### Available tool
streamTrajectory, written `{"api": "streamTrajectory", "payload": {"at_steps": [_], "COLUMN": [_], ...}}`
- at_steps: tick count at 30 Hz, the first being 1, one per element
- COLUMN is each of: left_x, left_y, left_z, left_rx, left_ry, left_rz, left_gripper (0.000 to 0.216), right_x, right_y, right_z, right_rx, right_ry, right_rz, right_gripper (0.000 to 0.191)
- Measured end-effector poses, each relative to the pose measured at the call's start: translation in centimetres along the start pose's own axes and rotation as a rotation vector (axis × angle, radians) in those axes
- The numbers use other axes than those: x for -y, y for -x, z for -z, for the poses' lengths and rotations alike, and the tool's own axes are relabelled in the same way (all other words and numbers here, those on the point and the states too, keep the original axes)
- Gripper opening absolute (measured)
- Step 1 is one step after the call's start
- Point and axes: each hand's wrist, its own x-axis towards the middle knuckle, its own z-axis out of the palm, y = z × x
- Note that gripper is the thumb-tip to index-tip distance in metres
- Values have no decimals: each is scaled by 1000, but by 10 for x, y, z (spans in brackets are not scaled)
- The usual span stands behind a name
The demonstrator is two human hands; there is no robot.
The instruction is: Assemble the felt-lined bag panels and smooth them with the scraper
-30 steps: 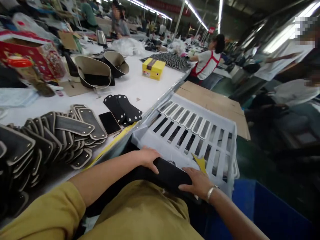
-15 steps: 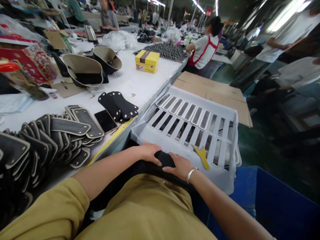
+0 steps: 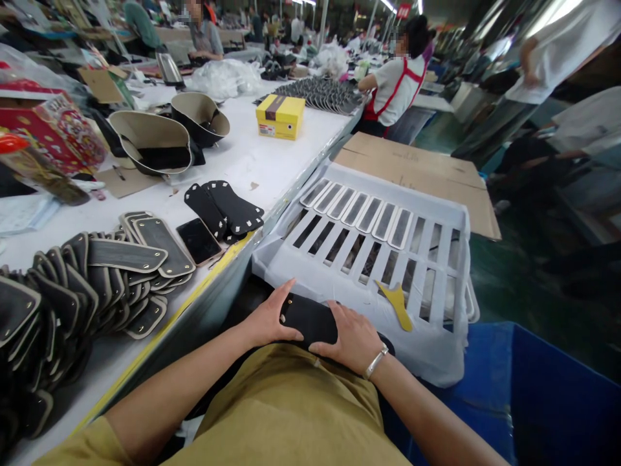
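In front of my waist lies a black leather piece [image 3: 310,318], spanning the space between my hands, with small gold-coloured studs at its left end. My left hand [image 3: 274,317] grips that end, thumb along the near edge and index finger stretched out by the far edge. My right hand [image 3: 352,333] holds the other end, its thumb on the near edge and its fingers over the top. Other dark parts below are partly hidden. To the left, a heap of dark studded panels [image 3: 127,255] with pale edging covers the table's front part.
A grey plastic crate [image 3: 276,255] stands ahead, bearing several pale-rimmed strips [image 3: 369,213] and a yellow scrap [image 3: 395,304]. Flat black pieces [image 3: 233,207], a phone [image 3: 198,241] and a yellow box [image 3: 280,118] lie on the white table. A blue bin [image 3: 490,382] is at right.
My left hand has moved left and down with its thumb and index finger wider apart. More of the black piece and its studs now show. The view has shifted slightly.
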Motion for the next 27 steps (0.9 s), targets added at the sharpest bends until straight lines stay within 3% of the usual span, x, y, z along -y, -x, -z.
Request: {"api": "streamTrajectory", "payload": {"at_steps": [5, 12, 17, 27], "left_x": [5, 8, 12, 17], "left_y": [5, 5, 5, 4], "left_z": [-10, -18, -22, -22], "left_rx": [-110, -170, -183, -158], "left_ry": [127, 287, 380, 369], "left_rz": [98, 204, 252, 248], "left_gripper": [113, 115, 113, 117], "right_x": [-3, -11, -14, -7], "right_y": [-4, -24, -34, -53], "right_z": [3, 10, 15, 12], "right_rx": [16, 170, 260, 269], "right_ry": [-32, -80, -129, -107], "right_rz": [-38, -66, -82, 17], "right_gripper": [83, 65, 57, 43]}}
